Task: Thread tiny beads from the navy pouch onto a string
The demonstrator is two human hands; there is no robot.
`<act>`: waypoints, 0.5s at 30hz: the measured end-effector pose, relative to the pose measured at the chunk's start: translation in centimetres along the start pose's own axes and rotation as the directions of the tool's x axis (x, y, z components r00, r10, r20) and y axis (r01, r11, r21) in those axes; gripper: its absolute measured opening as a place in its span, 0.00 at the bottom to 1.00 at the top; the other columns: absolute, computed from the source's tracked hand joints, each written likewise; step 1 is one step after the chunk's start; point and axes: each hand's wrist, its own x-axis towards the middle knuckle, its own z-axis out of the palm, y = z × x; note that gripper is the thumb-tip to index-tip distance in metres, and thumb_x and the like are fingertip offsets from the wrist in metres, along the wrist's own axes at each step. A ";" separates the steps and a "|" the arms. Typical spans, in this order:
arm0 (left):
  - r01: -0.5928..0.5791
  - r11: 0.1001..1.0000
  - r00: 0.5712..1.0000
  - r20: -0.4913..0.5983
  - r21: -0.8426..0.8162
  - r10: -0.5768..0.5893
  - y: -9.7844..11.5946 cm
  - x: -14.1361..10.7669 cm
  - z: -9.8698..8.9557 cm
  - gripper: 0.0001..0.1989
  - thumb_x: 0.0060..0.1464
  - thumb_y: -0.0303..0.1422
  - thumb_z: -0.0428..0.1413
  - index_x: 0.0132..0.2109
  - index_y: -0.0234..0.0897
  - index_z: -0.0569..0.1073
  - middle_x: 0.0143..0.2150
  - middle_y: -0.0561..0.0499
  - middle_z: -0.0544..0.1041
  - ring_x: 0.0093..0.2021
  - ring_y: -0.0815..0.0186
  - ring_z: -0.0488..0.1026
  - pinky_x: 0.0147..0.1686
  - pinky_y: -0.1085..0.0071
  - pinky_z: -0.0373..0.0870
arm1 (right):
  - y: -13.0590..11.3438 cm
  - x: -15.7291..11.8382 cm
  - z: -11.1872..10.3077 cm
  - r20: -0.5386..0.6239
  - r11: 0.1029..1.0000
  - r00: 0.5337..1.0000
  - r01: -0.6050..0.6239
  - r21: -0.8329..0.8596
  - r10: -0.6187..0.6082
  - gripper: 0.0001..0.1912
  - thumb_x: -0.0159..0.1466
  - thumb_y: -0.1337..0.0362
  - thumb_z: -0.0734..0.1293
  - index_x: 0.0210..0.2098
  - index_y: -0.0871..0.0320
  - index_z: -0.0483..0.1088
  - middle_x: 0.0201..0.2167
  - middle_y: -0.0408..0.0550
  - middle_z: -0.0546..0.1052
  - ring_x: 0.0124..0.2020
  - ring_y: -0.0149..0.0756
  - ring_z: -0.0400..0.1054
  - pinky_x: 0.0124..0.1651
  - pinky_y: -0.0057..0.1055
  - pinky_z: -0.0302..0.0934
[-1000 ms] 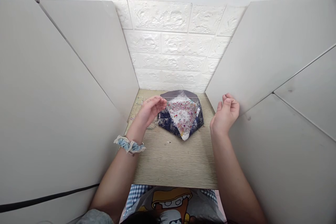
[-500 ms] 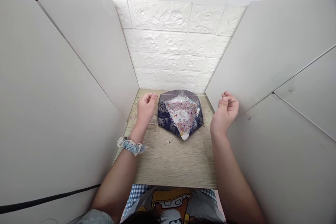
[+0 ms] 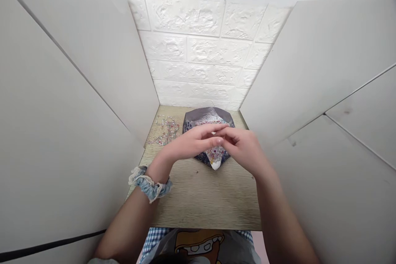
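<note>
My left hand (image 3: pixel 196 140), with a blue and white scrunchie (image 3: pixel 150 183) on its wrist, reaches over the beads, thumb and fingers stretched toward the right. My right hand (image 3: pixel 243 146) meets it there, its thumb and fingers pinched together. The fingertips of both hands touch or nearly touch; the fine thread seen between them a moment earlier is too thin to make out now. Below them lies a dark blue patterned pouch (image 3: pixel 202 159), folded open and shiny inside, with many small pink, clear and coloured beads (image 3: pixel 216 154) in it. The hands cover its middle.
Strung beads (image 3: pixel 167 130) lie in loops on the wooden tabletop (image 3: pixel 207 202), left of the pouch. A tiny loose piece (image 3: pixel 197 172) sits in front of the pouch. Pale panels (image 3: pixel 102 49) close in both sides, and a white brick-patterned wall (image 3: pixel 201 49) stands behind.
Both hands came inward from either side of the pouch, where a thin thread stretched between them, and now meet above the beads. The strung beads at left are now uncovered.
</note>
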 end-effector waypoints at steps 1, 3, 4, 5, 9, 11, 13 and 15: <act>0.024 1.000 0.998 0.052 0.016 -0.025 0.6 0.3 -0.1 0.15 0.49 0.39 0.51 0.42 0.38 0.71 0.36 0.48 0.72 0.33 0.68 0.68 0.30 0.75 0.64 | -0.4 0.0 -0.2 -0.028 0.998 0.999 0.015 -0.066 -0.017 0.10 0.59 0.65 0.57 0.24 0.57 0.66 0.17 0.39 0.63 0.19 0.26 0.53 0.23 0.24 0.47; 0.060 0.998 0.991 0.116 0.008 -0.061 1.1 0.9 -0.5 0.13 0.49 0.41 0.50 0.34 0.35 0.72 0.26 0.50 0.67 0.22 0.73 0.62 0.20 0.76 0.59 | -0.9 0.0 -0.5 -0.095 0.984 0.995 0.016 -0.179 -0.034 0.10 0.59 0.65 0.57 0.24 0.57 0.65 0.15 0.39 0.61 0.18 0.26 0.51 0.23 0.25 0.44; 0.092 0.996 0.985 0.146 -0.003 -0.090 1.1 1.1 -0.8 0.14 0.48 0.41 0.51 0.33 0.35 0.72 0.22 0.52 0.63 0.19 0.74 0.58 0.17 0.77 0.56 | -1.0 0.1 -0.6 -0.109 0.978 0.993 0.016 -0.209 -0.039 0.10 0.59 0.64 0.56 0.25 0.57 0.65 0.15 0.39 0.61 0.18 0.26 0.51 0.23 0.25 0.44; 0.116 0.993 0.981 0.157 -0.019 -0.112 1.0 1.4 -1.1 0.14 0.48 0.42 0.51 0.32 0.35 0.72 0.18 0.54 0.59 0.17 0.76 0.53 0.15 0.77 0.52 | -1.0 0.2 -0.7 -0.115 0.974 0.993 0.013 -0.225 -0.040 0.10 0.60 0.64 0.56 0.26 0.57 0.66 0.16 0.39 0.62 0.18 0.26 0.52 0.23 0.25 0.44; 0.160 0.981 0.984 0.094 -0.112 -0.150 -0.3 2.4 -1.8 0.14 0.48 0.43 0.52 0.28 0.35 0.71 0.15 0.57 0.48 0.15 0.78 0.44 0.14 0.77 0.39 | -0.6 1.8 -1.3 -0.145 0.972 0.989 -0.015 -0.234 -0.019 0.08 0.59 0.63 0.58 0.27 0.56 0.66 0.18 0.39 0.66 0.20 0.27 0.56 0.25 0.25 0.47; 0.171 0.969 0.985 0.051 -0.180 -0.164 -1.0 3.1 -2.1 0.15 0.47 0.43 0.52 0.27 0.35 0.70 0.15 0.58 0.47 0.14 0.79 0.43 0.14 0.77 0.37 | -0.3 2.7 -2.2 -0.232 0.975 0.973 -0.035 -0.219 -0.017 0.08 0.59 0.63 0.59 0.27 0.57 0.66 0.18 0.40 0.66 0.21 0.27 0.58 0.26 0.26 0.49; 0.182 0.959 0.983 0.032 -0.219 -0.179 -1.5 4.0 -2.5 0.15 0.47 0.44 0.52 0.27 0.35 0.71 0.15 0.58 0.47 0.14 0.79 0.42 0.14 0.77 0.36 | 0.0 2.4 -3.6 -0.405 0.985 0.914 -0.058 -0.160 -0.012 0.08 0.60 0.61 0.59 0.30 0.57 0.67 0.22 0.41 0.68 0.25 0.28 0.60 0.29 0.26 0.52; 0.180 0.965 0.983 0.003 -0.192 -0.183 -2.0 5.1 -3.2 0.15 0.47 0.44 0.52 0.29 0.35 0.72 0.15 0.58 0.47 0.14 0.78 0.42 0.15 0.77 0.37 | 0.6 -0.2 -5.2 -0.506 0.998 0.862 -0.044 -0.039 0.019 0.12 0.63 0.59 0.54 0.36 0.56 0.66 0.32 0.44 0.69 0.33 0.29 0.63 0.36 0.28 0.56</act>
